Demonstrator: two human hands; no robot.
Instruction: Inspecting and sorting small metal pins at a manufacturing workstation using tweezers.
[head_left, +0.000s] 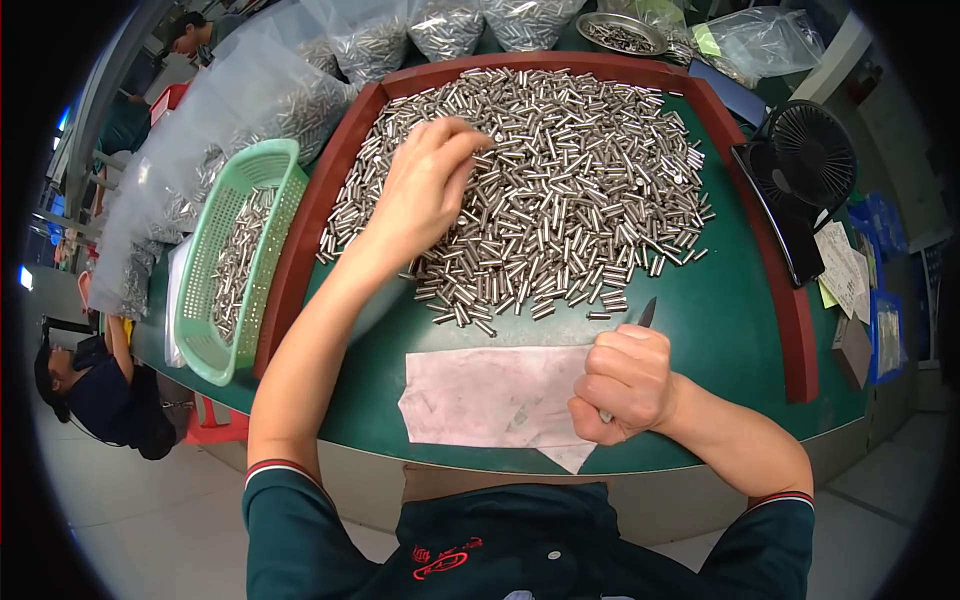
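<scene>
A broad heap of short silver metal pins [560, 190] covers the green tabletop in front of me. My left hand [425, 185] reaches over the heap's left side, its fingers bent and drawn together at the pins. Whatever sits between those fingertips is hidden. Closed in a fist, my right hand [628, 385] grips a slim tool with a dark pointed end [648, 312] that sticks up past the index finger. Most of the tool is covered by the fist. Under and beside this hand lies a stained pale pink cloth [490, 395], flat near the table's front edge.
A dark red raised border [325, 200] frames the heap. Left of it stands a green perforated basket [220, 355] of pins. Clear bags of pins [370, 45] line the back and left. On the right are a black fan [812, 155] and papers [842, 270]. Other people sit further left.
</scene>
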